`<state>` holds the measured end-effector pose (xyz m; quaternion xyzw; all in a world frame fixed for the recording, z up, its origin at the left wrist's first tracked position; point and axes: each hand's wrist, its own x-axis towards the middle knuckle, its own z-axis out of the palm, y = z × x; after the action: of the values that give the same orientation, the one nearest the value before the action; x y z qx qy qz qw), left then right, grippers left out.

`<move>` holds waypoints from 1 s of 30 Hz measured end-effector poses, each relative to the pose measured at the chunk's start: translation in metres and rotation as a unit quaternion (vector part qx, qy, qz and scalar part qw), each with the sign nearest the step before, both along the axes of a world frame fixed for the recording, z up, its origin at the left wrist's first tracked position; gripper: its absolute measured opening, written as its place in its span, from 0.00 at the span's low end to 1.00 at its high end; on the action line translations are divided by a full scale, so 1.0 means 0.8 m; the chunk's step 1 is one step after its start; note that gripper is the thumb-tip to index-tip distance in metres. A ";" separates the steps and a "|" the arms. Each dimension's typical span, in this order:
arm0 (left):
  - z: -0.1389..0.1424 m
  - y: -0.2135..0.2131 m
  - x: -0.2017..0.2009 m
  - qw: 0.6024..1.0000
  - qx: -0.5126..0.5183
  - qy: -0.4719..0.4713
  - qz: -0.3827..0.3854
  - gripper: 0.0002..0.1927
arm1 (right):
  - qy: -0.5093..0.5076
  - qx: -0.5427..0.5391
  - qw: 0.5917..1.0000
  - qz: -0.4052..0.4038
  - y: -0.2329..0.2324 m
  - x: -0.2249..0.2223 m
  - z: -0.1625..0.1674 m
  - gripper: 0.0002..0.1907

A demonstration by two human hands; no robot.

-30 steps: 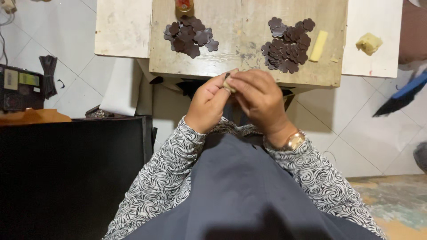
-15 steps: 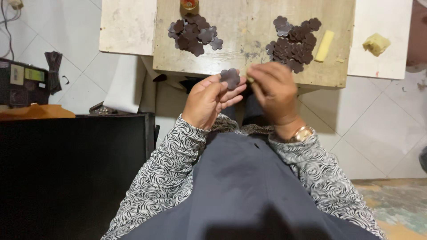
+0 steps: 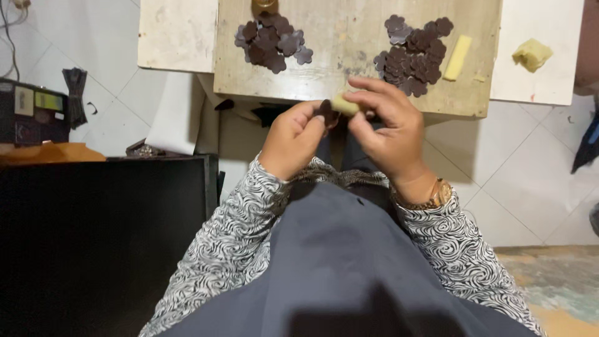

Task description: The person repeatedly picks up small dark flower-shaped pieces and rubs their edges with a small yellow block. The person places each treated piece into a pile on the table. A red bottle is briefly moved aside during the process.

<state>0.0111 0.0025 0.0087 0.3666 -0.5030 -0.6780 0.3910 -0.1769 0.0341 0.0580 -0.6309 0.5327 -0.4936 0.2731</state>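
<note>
Flower piece: small dark brown flower-shaped cutout (image 3: 326,112), pinched at fingertip level just below the near edge of the wooden board, above the lap.
Yellow stick: short pale yellow block (image 3: 345,104), touching the right side of the flower piece, its far end hidden under the fingers.
Left hand: left hand (image 3: 292,138), thumb and forefinger pressed together on the flower piece, other fingers curled in.
Right hand: right hand (image 3: 390,130), fingertips closed around the yellow stick, forefinger arched over it; gold wristwatch (image 3: 435,195) at the wrist.
Board: pale wooden board (image 3: 349,53), scuffed and stained, just beyond the hands.
Left pile: heap of dark flower-shaped cutouts (image 3: 272,41) on the board's left part, overlapping one another.
Right pile: second heap of the same cutouts (image 3: 413,55) on the board's right part, well apart from the first.
Spare stick: longer pale yellow bar (image 3: 458,57) lying just beside the right pile, slightly tilted.
Lump: crumpled yellow lump (image 3: 531,53) on the white surface (image 3: 540,84) right of the board.
Clothing: black-and-white swirl-patterned sleeves (image 3: 234,240), grey cloth over the lap (image 3: 337,274).
Surroundings: white tiled floor (image 3: 511,181); black cabinet (image 3: 93,243) at the left.
</note>
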 end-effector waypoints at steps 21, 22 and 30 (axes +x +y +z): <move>-0.006 0.006 -0.006 0.993 -0.103 -0.055 0.027 0.15 | 0.225 -0.154 0.962 0.016 -0.001 0.022 -0.006 0.16; -0.004 0.008 -0.006 0.995 -0.090 -0.038 0.023 0.15 | 0.236 -0.136 0.962 0.002 -0.003 0.020 -0.009 0.15; -0.001 -0.002 0.005 0.988 0.127 0.085 -0.037 0.17 | 0.124 -0.101 0.983 -0.086 -0.008 -0.004 -0.009 0.13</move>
<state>0.0152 0.0013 0.0077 0.3358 -0.3908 -0.7789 0.3575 -0.1803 0.0278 0.0506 -0.6633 0.5619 -0.4847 0.0964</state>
